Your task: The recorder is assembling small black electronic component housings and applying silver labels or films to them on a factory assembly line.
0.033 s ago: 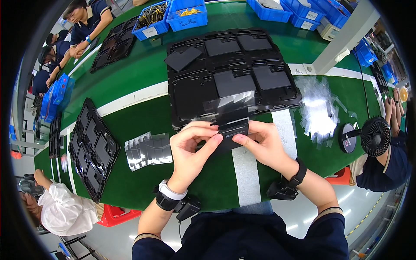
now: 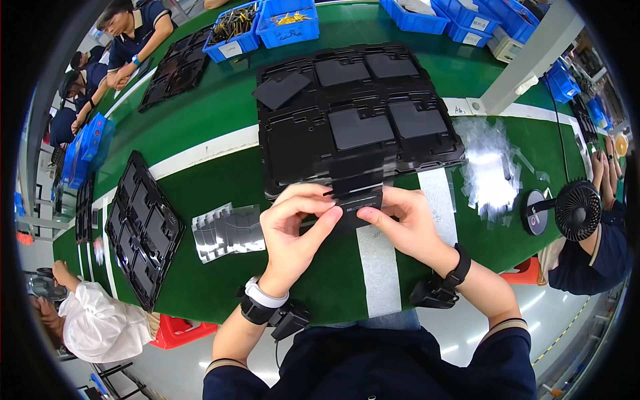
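My left hand (image 2: 297,223) and my right hand (image 2: 403,220) pinch a thin black panel (image 2: 359,203) from its two sides, over the near edge of a large black tray. Each thumb lies on the panel's near face, and the fingers curl behind it. A see-through film (image 2: 363,165) stands up from the panel's far side. In the tray (image 2: 293,170) several dark grey flat plates (image 2: 360,128) lie in pockets. One loose plate (image 2: 283,90) rests askew across the tray's far left pocket.
Clear film strips (image 2: 230,232) lie left of my hands. A heap of film (image 2: 492,175) and a small black fan (image 2: 577,210) stand right. Another black tray (image 2: 145,230) is far left. Blue bins (image 2: 288,30) line the back. Co-workers (image 2: 137,40) sit around the bench.
The clear film above the panel has tilted and lost its bright glare. The panel has tipped slightly in my fingers; both hands keep nearly the same place.
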### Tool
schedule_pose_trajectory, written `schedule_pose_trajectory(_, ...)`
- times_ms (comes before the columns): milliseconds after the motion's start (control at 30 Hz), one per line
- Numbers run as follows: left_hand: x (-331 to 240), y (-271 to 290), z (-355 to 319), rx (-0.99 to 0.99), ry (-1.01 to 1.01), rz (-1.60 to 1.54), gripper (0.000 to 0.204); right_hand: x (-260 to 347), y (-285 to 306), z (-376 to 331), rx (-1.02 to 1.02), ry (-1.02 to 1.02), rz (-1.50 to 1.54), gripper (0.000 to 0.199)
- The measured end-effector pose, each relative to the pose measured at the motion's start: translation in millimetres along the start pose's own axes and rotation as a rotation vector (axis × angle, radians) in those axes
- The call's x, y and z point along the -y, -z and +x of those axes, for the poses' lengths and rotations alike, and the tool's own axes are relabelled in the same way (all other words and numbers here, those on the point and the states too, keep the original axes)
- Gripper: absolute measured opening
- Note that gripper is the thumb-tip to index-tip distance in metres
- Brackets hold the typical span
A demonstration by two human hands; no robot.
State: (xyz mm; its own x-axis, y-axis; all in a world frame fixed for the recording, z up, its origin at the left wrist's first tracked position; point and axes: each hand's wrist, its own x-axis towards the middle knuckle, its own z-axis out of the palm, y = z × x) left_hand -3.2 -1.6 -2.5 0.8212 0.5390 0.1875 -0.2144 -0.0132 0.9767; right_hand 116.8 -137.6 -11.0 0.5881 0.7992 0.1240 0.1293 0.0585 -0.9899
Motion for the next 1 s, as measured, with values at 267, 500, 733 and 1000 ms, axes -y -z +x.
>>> schedule_pose_trajectory(267,6,-1,3,0.0,-0.244,0.137,0.017,-2,-2,-2,-0.059,0.106,-0.111,0.016)
schedule_pose_trajectory(500,1,11,4,0.116,0.037,-0.127,0.018,1,3,0,0.095,-0.026,0.183,0.017)
schedule_pose_trajectory(733,1,12,6,0.156,0.149,-0.146,0.01,-1,4,0,0.134,-0.086,0.237,0.017)
schedule_pose_trajectory(1000,6,8,3,0.125,0.095,-0.054,0.014,-6,3,-1,0.135,-0.083,0.183,0.016)
